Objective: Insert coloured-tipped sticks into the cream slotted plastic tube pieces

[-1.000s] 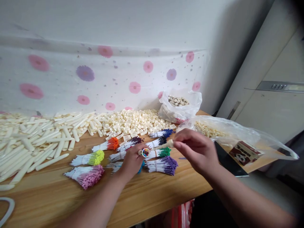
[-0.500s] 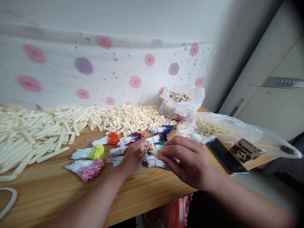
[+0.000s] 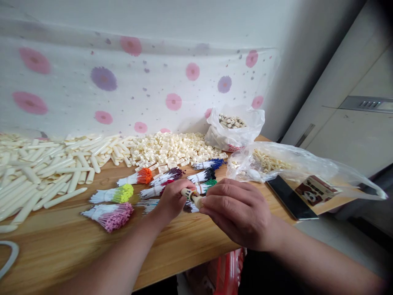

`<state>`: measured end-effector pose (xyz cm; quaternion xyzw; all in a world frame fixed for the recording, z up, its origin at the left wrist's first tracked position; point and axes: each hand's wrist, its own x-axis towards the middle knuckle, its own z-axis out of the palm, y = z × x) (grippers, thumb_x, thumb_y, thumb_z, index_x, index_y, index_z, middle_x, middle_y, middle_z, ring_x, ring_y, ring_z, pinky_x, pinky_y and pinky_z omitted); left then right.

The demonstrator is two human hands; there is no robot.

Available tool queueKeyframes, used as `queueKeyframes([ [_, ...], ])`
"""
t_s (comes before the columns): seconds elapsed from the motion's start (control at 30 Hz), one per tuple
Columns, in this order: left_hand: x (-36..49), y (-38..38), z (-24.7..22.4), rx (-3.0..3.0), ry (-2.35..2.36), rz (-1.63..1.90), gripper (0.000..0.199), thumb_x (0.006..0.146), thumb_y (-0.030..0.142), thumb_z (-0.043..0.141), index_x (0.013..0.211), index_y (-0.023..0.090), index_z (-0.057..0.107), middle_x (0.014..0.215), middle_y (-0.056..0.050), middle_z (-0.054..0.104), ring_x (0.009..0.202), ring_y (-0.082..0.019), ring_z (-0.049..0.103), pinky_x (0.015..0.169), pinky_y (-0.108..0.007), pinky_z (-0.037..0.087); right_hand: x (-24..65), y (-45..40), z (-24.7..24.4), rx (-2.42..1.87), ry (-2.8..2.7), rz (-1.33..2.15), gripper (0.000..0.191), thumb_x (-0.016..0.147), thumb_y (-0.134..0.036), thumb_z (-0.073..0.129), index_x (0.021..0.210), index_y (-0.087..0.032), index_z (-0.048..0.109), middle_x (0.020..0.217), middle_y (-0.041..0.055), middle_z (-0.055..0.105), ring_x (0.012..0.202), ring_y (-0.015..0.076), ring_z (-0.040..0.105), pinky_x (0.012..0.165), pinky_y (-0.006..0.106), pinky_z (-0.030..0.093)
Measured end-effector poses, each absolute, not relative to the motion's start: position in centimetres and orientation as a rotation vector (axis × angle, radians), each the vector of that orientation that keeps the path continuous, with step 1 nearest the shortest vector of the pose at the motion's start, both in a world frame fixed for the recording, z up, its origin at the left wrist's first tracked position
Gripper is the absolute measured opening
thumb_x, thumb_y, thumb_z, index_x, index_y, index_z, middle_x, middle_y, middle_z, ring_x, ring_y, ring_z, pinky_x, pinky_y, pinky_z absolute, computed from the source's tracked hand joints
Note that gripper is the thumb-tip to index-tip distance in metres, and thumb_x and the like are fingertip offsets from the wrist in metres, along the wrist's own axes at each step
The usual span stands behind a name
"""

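My left hand (image 3: 172, 200) is closed around a slotted cream pen barrel (image 3: 186, 192), whose open end points to the right. Something dark and yellowish shows inside that end. The fingers of my right hand (image 3: 242, 211) pinch a small cream plastic piece (image 3: 197, 201) at the barrel's mouth; most of it is hidden by the fingers. Bundles of white-stemmed pen refills with coloured tips lie just beyond and beside my hands: pink (image 3: 118, 217), yellow (image 3: 123, 193), orange (image 3: 143, 176), green (image 3: 210, 185), black (image 3: 208, 175) and blue (image 3: 216, 164) among them.
Long cream pen tubes (image 3: 46, 172) are heaped at the left, with short slotted parts (image 3: 172, 149) at the back. A white bag (image 3: 231, 129), a clear bag of small parts (image 3: 273, 159), a phone (image 3: 290, 196) and a panda box (image 3: 316, 190) are at the right.
The right hand has shifted slightly left and down, and the small piece now tilts more against the barrel's mouth. The camera view has moved a little.
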<state>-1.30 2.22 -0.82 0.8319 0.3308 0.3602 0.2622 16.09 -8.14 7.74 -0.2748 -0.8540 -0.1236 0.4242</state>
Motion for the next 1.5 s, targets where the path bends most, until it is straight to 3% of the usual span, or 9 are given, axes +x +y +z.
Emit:
queueKeyframes([
  [0.3,-1.3,1.9,-0.7,2.224,0.855,0.98,0.012,0.073,0.016,0.05,0.068,0.018,0.061,0.072,-0.001,0.066,0.065,-0.016,0.056,0.063,-0.025,0.042,16.3,-7.9,7.1,-0.764,-2.102,-0.317,0.006,0.085,-0.013,0.057,0.088,-0.017,0.058,0.079,0.0053,0.065,0.07,0.0145,0.059,0.061,0.027,0.048],
  [0.53,-1.6,1.7,-0.7,2.273,0.797,0.957,0.015,0.082,0.021,0.049,0.08,0.018,0.064,0.075,-0.001,0.067,0.068,-0.015,0.058,0.064,-0.024,0.041,16.2,-7.6,6.9,-0.872,-2.055,-0.273,0.005,0.086,-0.018,0.057,0.08,-0.018,0.057,0.071,0.0033,0.06,0.063,0.0133,0.054,0.057,0.026,0.043],
  [0.83,-1.3,1.4,-0.6,2.317,0.99,0.822,0.018,0.079,0.02,0.05,0.062,0.018,0.056,0.06,0.002,0.055,0.06,-0.014,0.051,0.055,-0.022,0.033,17.2,-6.8,7.1,-1.005,-2.013,0.1,0.011,0.085,-0.017,0.058,0.073,-0.017,0.059,0.067,0.0017,0.059,0.062,0.0121,0.054,0.055,0.024,0.042],
  [1.03,-0.9,1.4,-0.5,2.27,0.982,0.765,0.027,0.081,0.033,0.052,0.058,0.018,0.052,0.056,0.003,0.048,0.055,-0.012,0.045,0.052,-0.021,0.03,17.8,-6.1,7.1,-1.012,-1.97,0.2,0.011,0.084,-0.017,0.059,0.073,-0.015,0.06,0.069,0.0029,0.061,0.064,0.0123,0.056,0.058,0.025,0.044],
  [1.2,-1.3,1.5,-0.2,2.261,0.898,0.925,0.022,0.081,0.028,0.054,0.062,0.017,0.056,0.059,0.003,0.053,0.057,-0.012,0.048,0.054,-0.022,0.033,17.1,-7.1,7.0,-0.821,-2.007,0.07,0.003,0.085,-0.015,0.058,0.085,-0.016,0.06,0.076,0.0048,0.063,0.07,0.0135,0.058,0.062,0.026,0.049],
  [1.37,-1.4,1.6,-0.1,2.219,0.841,1.114,0.025,0.081,0.032,0.055,0.062,0.017,0.061,0.061,0.0,0.058,0.059,-0.013,0.05,0.058,-0.023,0.037,16.0,-8.4,6.5,-0.659,-2.148,-0.188,0.015,0.082,-0.006,0.057,0.093,-0.016,0.059,0.082,0.0066,0.065,0.072,0.0149,0.058,0.063,0.027,0.05],
  [1.5,-1.1,1.5,0.0,2.199,0.812,1.191,0.03,0.082,0.038,0.055,0.061,0.017,0.062,0.059,-0.001,0.056,0.057,-0.013,0.048,0.056,-0.024,0.038,15.7,-8.8,6.2,-0.635,-2.181,-0.321,0.015,0.081,-0.008,0.06,0.095,-0.014,0.059,0.081,0.0062,0.066,0.071,0.0152,0.058,0.063,0.028,0.05],
])
